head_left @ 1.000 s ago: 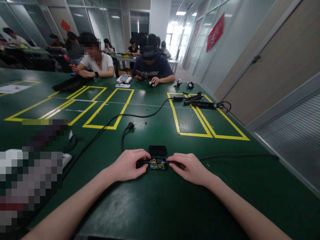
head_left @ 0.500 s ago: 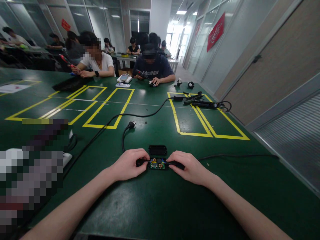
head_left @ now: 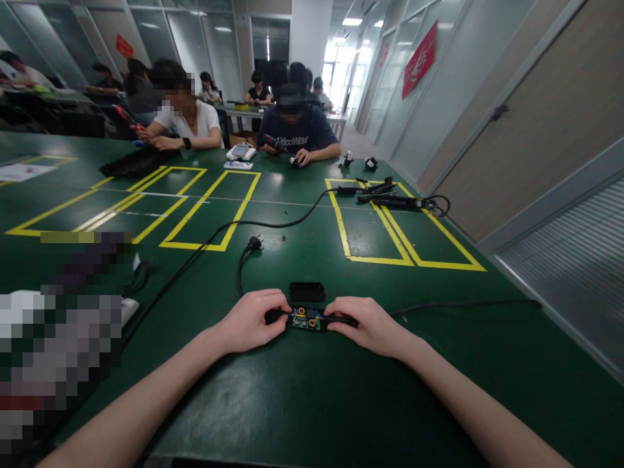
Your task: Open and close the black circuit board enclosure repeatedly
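A small black case with a green circuit board (head_left: 306, 318) and copper coils inside lies open on the green table between my hands. My left hand (head_left: 256, 320) is closed around the black cable at the case's left end, its thumb and fingertips against the case. On the other side, my right hand (head_left: 365, 325) pinches the black cable (head_left: 338, 318) leaving the right end. Just beyond the board rests the black case cover (head_left: 307, 292), hollow side up. A power plug (head_left: 254, 244) on a short bent black cord lies past my left hand.
A long black cord (head_left: 273, 225) crosses the green table (head_left: 292, 403). Yellow tape frames mark its surface. Black-handled tools (head_left: 390, 199) lie at the far right. A blurred-out patch covers the left side. Across the table two people (head_left: 299, 130) sit working, with more people behind.
My hands stay at both ends of the case with almost no movement. The whole view has shifted very slightly; my right fingers sit slightly differently on the cable.
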Motion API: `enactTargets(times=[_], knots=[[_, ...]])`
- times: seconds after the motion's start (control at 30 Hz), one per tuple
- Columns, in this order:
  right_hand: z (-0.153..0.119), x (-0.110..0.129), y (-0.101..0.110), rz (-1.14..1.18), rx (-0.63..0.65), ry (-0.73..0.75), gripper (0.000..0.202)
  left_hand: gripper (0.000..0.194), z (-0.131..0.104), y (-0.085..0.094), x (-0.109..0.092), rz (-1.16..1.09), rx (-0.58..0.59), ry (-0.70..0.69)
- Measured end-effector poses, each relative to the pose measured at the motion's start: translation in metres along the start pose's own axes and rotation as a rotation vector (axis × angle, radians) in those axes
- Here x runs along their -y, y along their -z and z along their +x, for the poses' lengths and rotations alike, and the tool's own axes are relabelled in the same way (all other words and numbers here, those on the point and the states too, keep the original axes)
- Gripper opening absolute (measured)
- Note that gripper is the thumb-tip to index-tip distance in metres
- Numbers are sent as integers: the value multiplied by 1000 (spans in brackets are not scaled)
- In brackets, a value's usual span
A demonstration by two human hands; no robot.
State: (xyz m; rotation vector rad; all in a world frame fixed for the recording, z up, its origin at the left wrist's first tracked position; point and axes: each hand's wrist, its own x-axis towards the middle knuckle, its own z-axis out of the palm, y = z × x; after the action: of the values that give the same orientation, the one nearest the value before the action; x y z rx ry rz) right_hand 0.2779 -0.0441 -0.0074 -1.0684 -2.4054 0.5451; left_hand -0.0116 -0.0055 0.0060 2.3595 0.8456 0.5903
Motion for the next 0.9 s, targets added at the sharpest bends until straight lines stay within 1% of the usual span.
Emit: enactTargets(times=[0.3,0.53,0.77,0.9], knots=[[-1,-1,0,-15,6,13,16,8,-1,-2,2,-21,-20,-21],[1,3,2,-10,-14,75,13,10,1,-1,2,10,14,-24],[3,10,5,-105,24,110,9,13,2,4,0,65,71,-49],[4,10,5,-247,32,177,14,17,3,5,-3,130,97,-95]])
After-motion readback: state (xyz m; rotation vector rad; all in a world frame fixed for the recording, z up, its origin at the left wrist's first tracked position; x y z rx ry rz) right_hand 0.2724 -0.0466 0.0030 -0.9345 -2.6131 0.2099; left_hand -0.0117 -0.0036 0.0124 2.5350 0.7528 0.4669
